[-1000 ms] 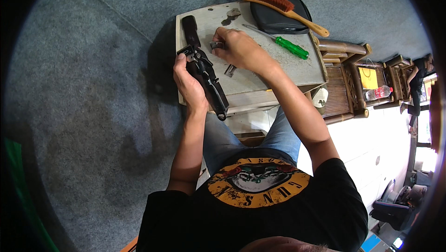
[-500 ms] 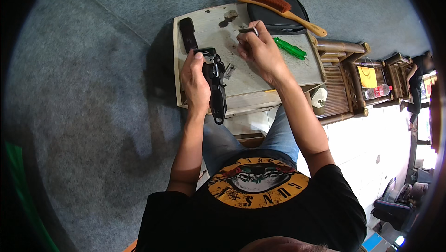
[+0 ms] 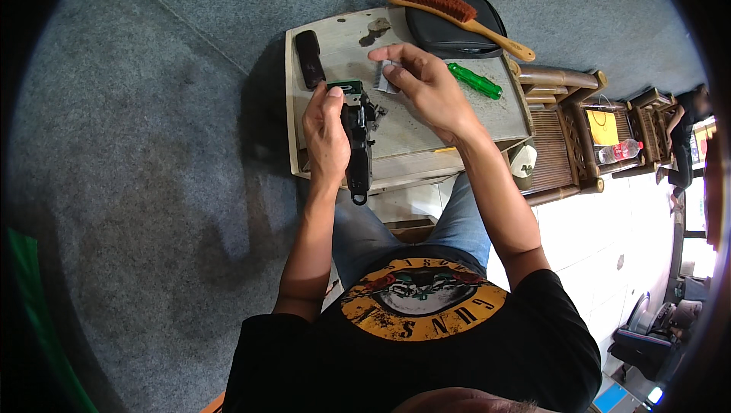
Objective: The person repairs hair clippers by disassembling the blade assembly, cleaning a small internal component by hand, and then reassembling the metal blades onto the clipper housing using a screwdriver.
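My left hand is wrapped round what looks like a black hair clipper with its inner parts exposed. It lies lengthwise toward me, with a hanging loop at the near end and a green-edged metal end away from me. Over the table, my right hand pinches a flat grey metal piece between thumb and fingers. The piece is apart from the clipper. A long dark cover lies on the table beyond my left hand. Small metal parts lie beside the clipper, partly hidden by it.
A green screwdriver handle lies right of my right hand. A brush with reddish bristles rests across a black zipped case at the far right. Bamboo seating holds a bottle. A cap is beside the table; another person stands farther right.
My right hand has turned and shifted slightly left and toward me, with its index finger stretched out. The metal piece now shows its flat face. The left hand and clipper have barely moved.
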`<act>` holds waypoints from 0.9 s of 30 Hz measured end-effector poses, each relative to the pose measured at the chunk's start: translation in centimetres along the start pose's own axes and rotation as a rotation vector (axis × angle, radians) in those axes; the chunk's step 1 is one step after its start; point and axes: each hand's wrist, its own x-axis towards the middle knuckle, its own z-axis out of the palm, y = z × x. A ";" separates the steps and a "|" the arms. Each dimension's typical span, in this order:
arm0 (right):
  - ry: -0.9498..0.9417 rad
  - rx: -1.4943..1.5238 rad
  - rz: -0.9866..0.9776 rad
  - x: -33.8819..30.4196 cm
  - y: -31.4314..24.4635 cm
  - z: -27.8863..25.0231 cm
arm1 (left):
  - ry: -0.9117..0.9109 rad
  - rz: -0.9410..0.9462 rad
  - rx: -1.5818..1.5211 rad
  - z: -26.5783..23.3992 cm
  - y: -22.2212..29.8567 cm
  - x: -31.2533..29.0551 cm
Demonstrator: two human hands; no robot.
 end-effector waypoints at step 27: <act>0.096 0.276 0.024 -1.8 -1.6 1.3 | -0.034 0.072 0.119 0.2 0.2 0.2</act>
